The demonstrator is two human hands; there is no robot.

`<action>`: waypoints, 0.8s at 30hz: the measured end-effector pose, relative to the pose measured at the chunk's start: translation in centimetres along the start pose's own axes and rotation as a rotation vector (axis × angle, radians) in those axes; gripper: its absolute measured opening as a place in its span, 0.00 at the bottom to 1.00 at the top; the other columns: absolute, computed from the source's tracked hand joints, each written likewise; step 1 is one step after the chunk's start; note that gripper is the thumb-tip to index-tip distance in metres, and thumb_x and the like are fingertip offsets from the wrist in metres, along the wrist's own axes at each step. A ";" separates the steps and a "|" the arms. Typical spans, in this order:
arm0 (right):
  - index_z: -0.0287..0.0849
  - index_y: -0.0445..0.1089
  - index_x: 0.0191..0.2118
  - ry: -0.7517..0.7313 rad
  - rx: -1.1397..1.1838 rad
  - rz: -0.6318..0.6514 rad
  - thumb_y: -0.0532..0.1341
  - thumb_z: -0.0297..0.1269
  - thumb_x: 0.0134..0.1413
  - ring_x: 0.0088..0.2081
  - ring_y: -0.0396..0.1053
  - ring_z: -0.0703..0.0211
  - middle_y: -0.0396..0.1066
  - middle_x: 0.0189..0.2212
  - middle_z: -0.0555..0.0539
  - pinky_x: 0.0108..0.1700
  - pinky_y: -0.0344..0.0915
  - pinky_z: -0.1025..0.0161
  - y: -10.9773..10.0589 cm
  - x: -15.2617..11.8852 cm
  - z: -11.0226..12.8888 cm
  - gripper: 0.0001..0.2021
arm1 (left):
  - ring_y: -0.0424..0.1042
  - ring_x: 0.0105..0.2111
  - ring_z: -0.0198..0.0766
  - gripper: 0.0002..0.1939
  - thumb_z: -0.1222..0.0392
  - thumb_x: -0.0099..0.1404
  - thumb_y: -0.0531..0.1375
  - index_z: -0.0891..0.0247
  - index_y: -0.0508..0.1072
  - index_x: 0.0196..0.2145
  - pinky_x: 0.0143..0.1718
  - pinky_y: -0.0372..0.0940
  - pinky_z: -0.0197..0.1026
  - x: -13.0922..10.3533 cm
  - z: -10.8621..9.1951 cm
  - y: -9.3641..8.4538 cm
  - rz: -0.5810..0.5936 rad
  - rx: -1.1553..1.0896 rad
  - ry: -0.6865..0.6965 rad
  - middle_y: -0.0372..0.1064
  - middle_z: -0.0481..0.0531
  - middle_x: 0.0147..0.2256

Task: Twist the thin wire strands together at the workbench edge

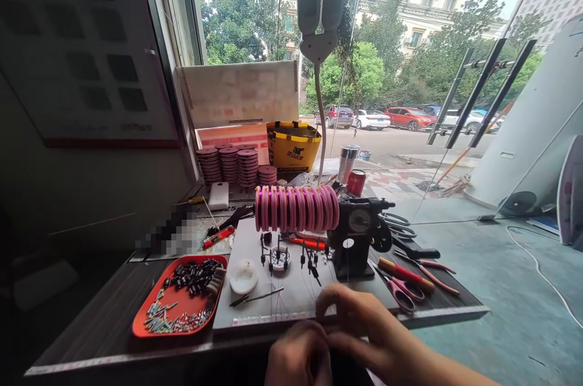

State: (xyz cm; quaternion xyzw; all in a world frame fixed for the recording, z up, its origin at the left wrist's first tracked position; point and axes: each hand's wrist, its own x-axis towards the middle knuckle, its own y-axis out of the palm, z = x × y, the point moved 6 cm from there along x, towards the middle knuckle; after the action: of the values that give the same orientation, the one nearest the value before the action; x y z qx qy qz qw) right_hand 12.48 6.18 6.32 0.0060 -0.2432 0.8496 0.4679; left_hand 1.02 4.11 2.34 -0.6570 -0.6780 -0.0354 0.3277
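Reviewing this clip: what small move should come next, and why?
Probably ease the right hand slightly back toward the person. Its bent fingers are raised near the thin threads and black pieces hanging below the pink discs, which might snag; the left hand sits lower. Anything pinched between them is hidden.

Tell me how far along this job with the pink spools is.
Probably partway, though exact progress is unclear. Looks done: the pink spools are lined up at the black machine, with small black pieces hanging below. In hand: the left hand and right hand work close together; anything between them is hidden. Possibly left: the black parts and metal bits lying loose in the red tray.
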 end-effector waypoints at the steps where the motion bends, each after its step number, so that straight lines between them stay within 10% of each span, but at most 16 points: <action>1: 0.40 0.64 0.30 -0.144 -0.164 0.028 0.57 0.33 0.53 0.25 0.57 0.66 0.61 0.26 0.51 0.26 0.56 0.69 0.2 -0.4 0.7 0.03 | 0.66 0.20 0.33 0.09 0.72 0.48 0.58 0.62 0.71 0.17 0.23 0.58 0.34 -0.2 1.5 0.5 0.058 -0.227 -0.278 0.70 0.49 0.20; 4: 0.40 0.64 0.26 -0.570 -0.597 0.059 0.47 0.34 0.63 0.23 0.57 0.66 0.63 0.23 0.50 0.23 0.55 0.70 1.5 -2.0 1.7 0.16 | 0.57 0.16 0.29 0.03 0.69 0.41 0.59 0.64 0.70 0.15 0.19 0.50 0.35 -1.4 3.7 2.0 0.197 -0.621 -0.792 0.65 0.44 0.17; 11: 0.38 0.65 0.21 -0.879 -0.939 -0.023 0.35 0.25 0.64 0.19 0.53 0.64 0.59 0.15 0.51 0.25 0.58 0.68 3.0 -3.5 1.0 0.28 | 0.59 0.19 0.32 0.01 0.66 0.36 0.57 0.64 0.67 0.12 0.23 0.51 0.37 -1.9 4.3 3.7 0.331 -0.871 -0.933 0.63 0.47 0.16; 19: 0.42 0.62 0.25 -0.783 -0.629 -0.078 0.37 0.39 0.67 0.20 0.54 0.65 0.66 0.16 0.53 0.23 0.53 0.68 2.6 -2.5 1.3 0.24 | 0.61 0.26 0.35 0.07 0.64 0.40 0.68 0.66 0.73 0.17 0.29 0.53 0.37 -1.1 4.5 1.3 0.236 -0.598 -0.730 0.66 0.46 0.20; 24: 0.42 0.59 0.20 -0.289 -0.244 0.003 0.52 0.36 0.57 0.21 0.56 0.66 0.64 0.17 0.53 0.25 0.55 0.70 1.6 -0.3 1.1 0.15 | 0.56 0.21 0.31 0.18 0.48 0.48 0.64 0.64 0.67 0.15 0.22 0.49 0.36 -0.7 3.5 1.0 0.180 -0.384 -0.478 0.60 0.46 0.23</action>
State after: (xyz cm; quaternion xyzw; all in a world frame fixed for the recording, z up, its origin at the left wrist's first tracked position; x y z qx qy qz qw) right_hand 11.11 4.77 6.50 0.0710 -0.4094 0.8047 0.4241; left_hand 0.49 5.35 -1.09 -0.7539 -0.6559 0.0217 0.0309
